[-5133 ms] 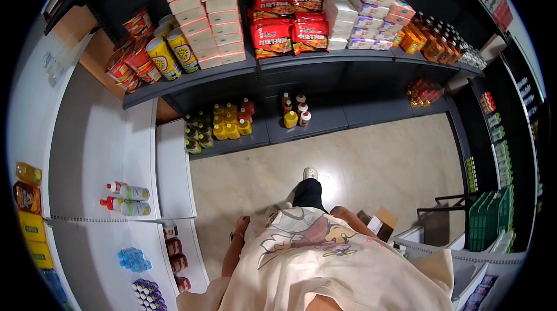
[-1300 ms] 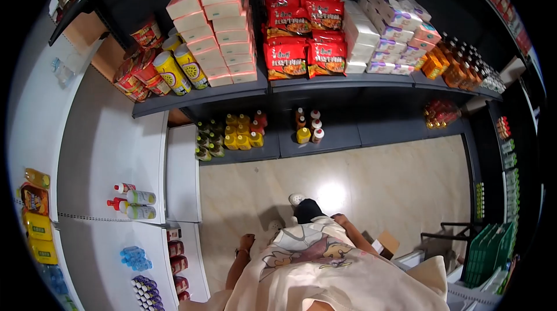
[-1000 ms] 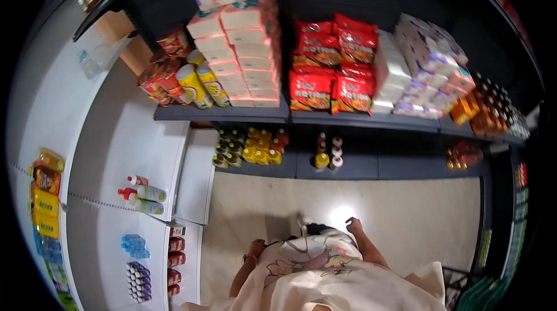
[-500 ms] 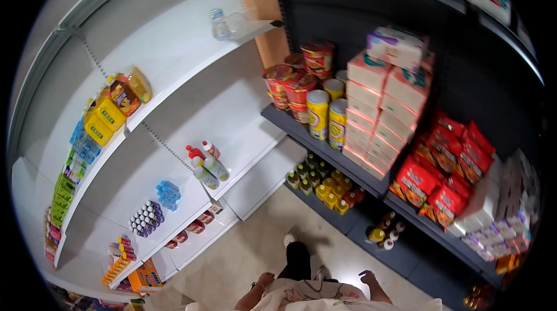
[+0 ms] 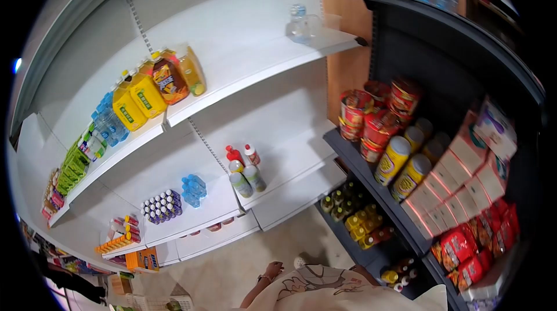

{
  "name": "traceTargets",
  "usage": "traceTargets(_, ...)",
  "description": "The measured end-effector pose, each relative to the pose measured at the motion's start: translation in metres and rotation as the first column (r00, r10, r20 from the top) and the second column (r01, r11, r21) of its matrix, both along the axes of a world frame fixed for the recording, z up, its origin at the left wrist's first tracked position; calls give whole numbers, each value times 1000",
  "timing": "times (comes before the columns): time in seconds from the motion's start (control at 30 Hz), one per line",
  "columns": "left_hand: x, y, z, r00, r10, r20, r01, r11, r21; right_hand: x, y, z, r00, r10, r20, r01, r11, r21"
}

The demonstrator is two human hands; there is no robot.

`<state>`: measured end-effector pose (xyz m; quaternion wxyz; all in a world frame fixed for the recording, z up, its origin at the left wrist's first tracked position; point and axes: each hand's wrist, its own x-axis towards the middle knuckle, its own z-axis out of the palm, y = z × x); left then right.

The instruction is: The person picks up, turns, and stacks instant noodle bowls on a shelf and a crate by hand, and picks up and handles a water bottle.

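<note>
left hand: hanging beside the cream shirt, fingers loosely apart, seemingly holding nothing.
right hand: largely hiding at the shirt's right edge; whether its fingers are gripping anything, i cannot tell.
yellow bottle: standing near the right hand on the low dark shelf, with other small bottles crowding beside it.
handling: likely weighing moderately if full, feeling stiff and smooth, perhaps slipping in damp fingers; its body, below the top, is probably offering the surest hold.

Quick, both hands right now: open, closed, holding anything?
Left hand: nothing seen in its grip; too small to tell open from closed.
Right hand: dark, at the shirt's edge; grip cannot be told.
</note>
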<state>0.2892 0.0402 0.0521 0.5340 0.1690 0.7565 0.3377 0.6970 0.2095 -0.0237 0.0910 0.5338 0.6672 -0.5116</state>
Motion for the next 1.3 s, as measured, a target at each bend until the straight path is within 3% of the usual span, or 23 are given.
traceTargets(0.07, -20, 26, 15, 995, 95, 33, -94, 995, -27, -41, 42, 0, 996, 62, -61, -63, 998, -13)
traceTargets(0.17, -47, 41, 17, 990, 140, 9, -139, 988, -70, -102, 84, 50, 999, -20, -34, 14, 986, -168)
traceTargets(0.3, -69, 27, 2, 976, 217, -5, -215, 964, -157, -160, 122, 41, 995, 18, -97, -20, 1000, -21)
traceTargets(0.43, -68, 8, 10, 910, 415, -14, -411, 895, -176, -186, 164, 3, 972, 236, 4, -235, 969, 70)
traceTargets(0.57, -56, -20, -14, 822, 566, -71, -567, 798, -203, -218, 229, 0, 916, 375, 145, -368, 927, -76)
traceTargets(0.6, -47, -20, 1, 824, 543, -160, -566, 782, -261, -230, 247, 4, 899, 405, 166, -394, 914, -97)
traceTargets(0.7, -16, -17, 33, 607, 787, -106, -791, 587, -173, -284, 301, 12, 858, 486, 167, -472, 873, -118)
traceTargets(0.77, 0, -18, 10, 660, 714, -233, -749, 647, -140, -335, 334, 12, 841, 526, 127, -515, 850, -110)
traceTargets(0.83, 15, -8, -1, 467, 882, -61, -865, 442, -237, -391, 363, 10, 832, 552, 56, -546, 832, -93)
traceTargets(0.9, 33, 7, -6, 481, 836, -262, -877, 457, -151, -446, 376, 12, 761, 646, 59, -640, 763, -90)
traceTargets(0.97, 44, 26, -9, 356, 865, -355, -929, 368, -35, -509, 376, 24, 568, 803, 181, -803, 589, -93)
traceTargets(1.0, 48, 33, -4, 341, 894, -291, -937, 298, -183, -535, 373, 23, 540, 816, 206, -820, 565, -87)
traceTargets(1.07, 61, 30, 3, 219, 949, -225, -965, 178, -192, -586, 356, 22, 439, 873, 212, -885, 461, -67)
traceTargets(1.17, 87, 22, 7, -68, 996, -51, -977, -76, -199, -632, 300, 42, 493, 860, 135, -864, 502, -46)
traceTargets(1.23, 101, 12, 15, -210, 978, 9, -949, -202, -242, -648, 253, 46, 411, 907, 92, -908, 416, -42)
traceTargets(1.3, 120, -6, -7, -187, 981, -43, -950, -192, -246, -653, 198, 54, 382, 924, 34, -922, 383, -49)
